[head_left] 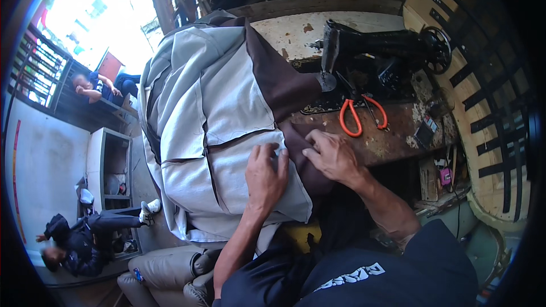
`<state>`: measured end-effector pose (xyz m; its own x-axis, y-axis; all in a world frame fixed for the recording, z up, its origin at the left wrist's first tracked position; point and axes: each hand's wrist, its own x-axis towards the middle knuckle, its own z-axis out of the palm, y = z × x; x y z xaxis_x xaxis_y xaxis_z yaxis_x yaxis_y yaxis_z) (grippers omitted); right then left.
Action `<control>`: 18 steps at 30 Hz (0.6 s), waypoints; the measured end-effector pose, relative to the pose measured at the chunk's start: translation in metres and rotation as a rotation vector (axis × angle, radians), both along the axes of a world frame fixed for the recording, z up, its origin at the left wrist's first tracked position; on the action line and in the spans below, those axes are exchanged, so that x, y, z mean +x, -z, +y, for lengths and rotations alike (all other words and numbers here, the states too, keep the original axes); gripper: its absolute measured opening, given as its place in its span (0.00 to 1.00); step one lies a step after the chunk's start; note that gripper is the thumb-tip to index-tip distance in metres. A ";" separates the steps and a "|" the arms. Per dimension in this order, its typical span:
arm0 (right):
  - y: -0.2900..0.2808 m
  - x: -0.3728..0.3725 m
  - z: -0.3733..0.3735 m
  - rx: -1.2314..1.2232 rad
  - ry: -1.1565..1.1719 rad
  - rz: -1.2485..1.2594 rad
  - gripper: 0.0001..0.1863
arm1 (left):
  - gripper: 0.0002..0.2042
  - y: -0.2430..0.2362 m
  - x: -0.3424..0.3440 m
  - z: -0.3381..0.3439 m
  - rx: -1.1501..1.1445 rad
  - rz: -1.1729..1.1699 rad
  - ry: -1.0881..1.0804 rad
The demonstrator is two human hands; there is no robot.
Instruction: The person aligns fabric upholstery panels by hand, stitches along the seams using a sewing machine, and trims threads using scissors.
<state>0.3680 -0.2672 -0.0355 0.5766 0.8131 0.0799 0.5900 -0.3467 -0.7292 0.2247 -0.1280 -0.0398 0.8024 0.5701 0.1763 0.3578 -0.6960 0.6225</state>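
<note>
In the head view, a large heap of pale grey cloth (233, 111) spreads over the near end of the counter (392, 139) and hangs down in soft folds on the left. Its matte surface is crossed by raised seams with thin dark edges, which mark out roughly rectangular panels. Along its right side lies smooth brown cloth (284, 82), which reaches up to the needle end of a black sewing machine (372, 45).

The left hand (266, 175) rests on the pale panel close to its right edge, fingers bent and thumb alongside; whether they pinch any fabric I cannot tell. The right hand (333, 156) is just beside it, fingers curled against the brown cloth, thumb and forefinger near each other; a fold may be caught between them, but that is unclear.

The machine has a curved body and a round, spoked handwheel (437, 50). Near its base lies a cutting tool with looped, glossy orange handles (350, 101). The counter is brown, scuffed and flaking. Beyond, a cream panel (462, 82) carries dark, flat straps. At lower left sits a plump, creased grey cushion (162, 267).
</note>
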 end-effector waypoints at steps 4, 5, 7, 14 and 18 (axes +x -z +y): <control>-0.018 -0.045 0.024 0.382 0.048 -0.019 0.13 | 0.35 -0.018 -0.001 0.016 -0.863 -0.143 -0.050; -0.011 -0.056 0.027 0.356 -0.081 -0.064 0.13 | 0.35 -0.015 0.001 0.022 -0.987 -0.206 -0.003; -0.005 -0.092 0.037 0.340 -0.250 0.007 0.21 | 0.30 -0.022 -0.014 0.037 -1.232 -0.245 0.004; -0.013 -0.072 0.026 0.513 -0.179 0.133 0.16 | 0.09 0.026 -0.039 0.053 -1.399 -0.494 -0.143; 0.001 -0.053 0.042 0.386 0.055 0.149 0.16 | 0.11 0.014 -0.038 0.053 -1.575 -0.544 -0.085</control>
<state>0.3146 -0.2253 -0.0366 0.6465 0.7076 0.2852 0.4567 -0.0595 -0.8876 0.1872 -0.0746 -0.0541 0.8038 0.4850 -0.3444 -0.1195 0.6989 0.7052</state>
